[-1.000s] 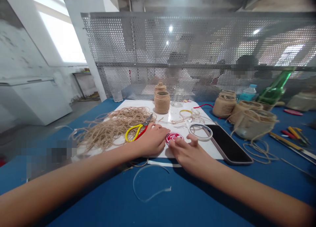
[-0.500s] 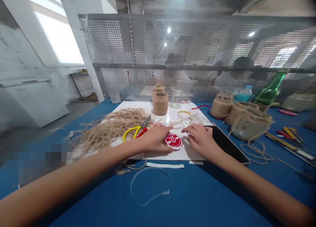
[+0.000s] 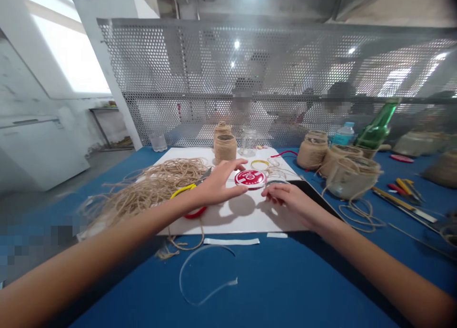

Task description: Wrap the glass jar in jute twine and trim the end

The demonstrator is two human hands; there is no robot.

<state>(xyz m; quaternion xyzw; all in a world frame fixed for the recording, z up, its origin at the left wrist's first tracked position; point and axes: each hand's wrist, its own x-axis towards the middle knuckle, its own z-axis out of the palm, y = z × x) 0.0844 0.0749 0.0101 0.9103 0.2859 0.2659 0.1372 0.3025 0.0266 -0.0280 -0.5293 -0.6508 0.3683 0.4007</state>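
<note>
A flat red-and-white spool (image 3: 250, 178) is above the white board (image 3: 221, 223), and a round shadow lies beneath it. My left hand (image 3: 222, 181) is beside the spool, thumb and fingers spread around its left edge; I cannot tell whether the thumb touches it. To the spool's right, my right hand (image 3: 285, 197) has its fingers pinched together, near a thin curved line at the spool's edge. Whatever is in that pinch is too small to make out. Under my left wrist lie scissors (image 3: 183, 190) with yellow and red handles, partly hidden.
A heap of jute twine (image 3: 153, 185) spreads on the left. Twine-wrapped jars (image 3: 225, 149) and a glass jar (image 3: 249, 142) stand behind. At right are more jars (image 3: 352, 178), a green bottle (image 3: 378, 128), tools (image 3: 407, 190) and a dark tablet-like slab (image 3: 314, 197). Clear cord (image 3: 182, 275) lies in front.
The spool has risen off the board and shifted away from me. My left hand has lifted and its fingers have spread; my right hand's fingers have drawn together. The view has turned slightly.
</note>
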